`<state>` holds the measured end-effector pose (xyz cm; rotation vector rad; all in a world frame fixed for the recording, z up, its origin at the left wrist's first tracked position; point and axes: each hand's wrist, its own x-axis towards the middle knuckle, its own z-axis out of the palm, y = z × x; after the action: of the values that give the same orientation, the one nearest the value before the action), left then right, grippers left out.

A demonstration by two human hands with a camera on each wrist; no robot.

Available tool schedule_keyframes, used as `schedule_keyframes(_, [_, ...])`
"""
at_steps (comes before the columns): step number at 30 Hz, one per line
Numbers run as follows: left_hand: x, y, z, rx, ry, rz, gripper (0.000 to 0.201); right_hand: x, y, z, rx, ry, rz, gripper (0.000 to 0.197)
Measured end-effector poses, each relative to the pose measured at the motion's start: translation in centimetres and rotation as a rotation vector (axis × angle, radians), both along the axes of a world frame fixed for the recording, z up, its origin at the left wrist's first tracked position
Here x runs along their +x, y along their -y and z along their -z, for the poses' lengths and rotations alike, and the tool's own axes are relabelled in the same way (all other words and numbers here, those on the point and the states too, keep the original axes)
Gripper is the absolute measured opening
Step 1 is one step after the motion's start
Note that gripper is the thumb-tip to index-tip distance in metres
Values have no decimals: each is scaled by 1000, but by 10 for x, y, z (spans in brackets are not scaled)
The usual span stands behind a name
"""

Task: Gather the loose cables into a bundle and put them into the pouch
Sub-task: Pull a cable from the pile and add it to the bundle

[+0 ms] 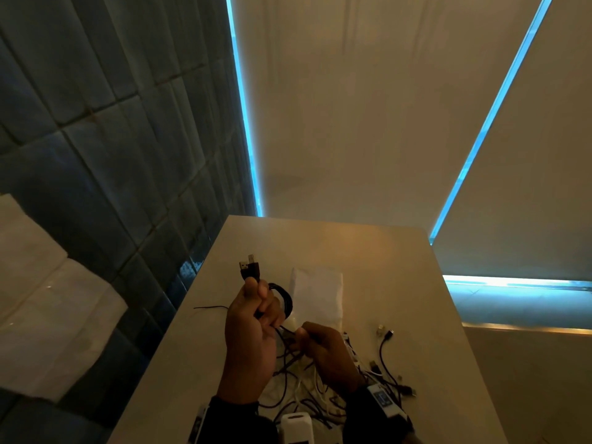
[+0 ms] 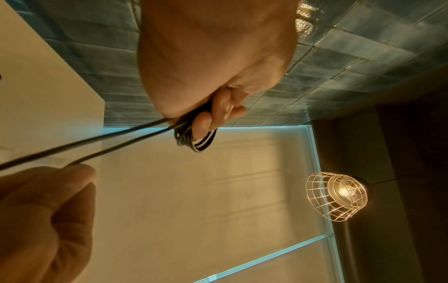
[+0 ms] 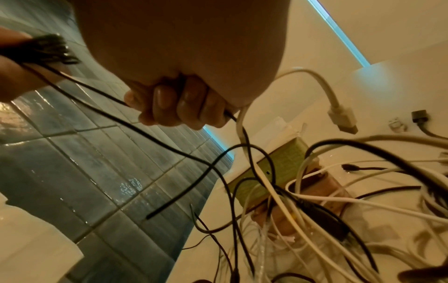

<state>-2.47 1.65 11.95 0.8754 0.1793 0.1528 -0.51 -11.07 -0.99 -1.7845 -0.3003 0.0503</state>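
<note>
Overhead, a wire-cage lamp [image 2: 337, 196] burns warm against a dark ceiling, and thin strips of blue light [image 1: 245, 107] run along the seams of the pale blinds [image 1: 368, 107] behind the table [image 1: 368, 248]. Dark glossy tiles [image 1: 96, 139] cover the wall beside the table's left edge; a pale block [image 1: 41, 299] stands against them lower down.

The table is a smooth, light slab reaching away toward the blinds. Its far half is bare except for the pouch [image 1: 317, 293], a flat white sleeve lying lengthwise near the middle. A heap of loose cables [image 1: 320, 389], black and white tangled together, covers the near edge, with a few short ones [image 1: 387, 357] strayed toward the right edge. One thin black strand [image 1: 208, 307] trails toward the left edge.

The left hand [image 1: 251, 334] is raised above the table, fingers curled tight round a coil [image 1: 283, 299] of black cable; two USB plugs [image 1: 249, 267] stick up above the thumb. The right hand [image 1: 326, 350] sits just beside it, lower, over the heap, clenched on a black lead [image 3: 101, 92] that runs taut up to the coil, with a white cable [image 3: 312, 76] caught in the same grasp.
</note>
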Motion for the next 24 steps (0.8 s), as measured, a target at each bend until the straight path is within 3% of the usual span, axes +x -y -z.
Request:
schedule_keyframes(4, [-2,0,-2,-36,26,19,22,-2,2,10,-63,45,43,43])
schedule_keyframes(14, [-6,-1,-6,-22,51,11,21,-5,11,47,-213,40,156,23])
schedule_keyframes(19, [-7,-1,-11,-12,62,3,20,-7,15,38,-242,58,105,54])
schedule_keyframes(22, [-6,-3,-11,-3,55,-4,25,-5,16,53,-256,41,128,27])
schedule_keyframes(24, [-5,-3,-10,10,37,-15,32,-4,17,59,-267,32,139,24])
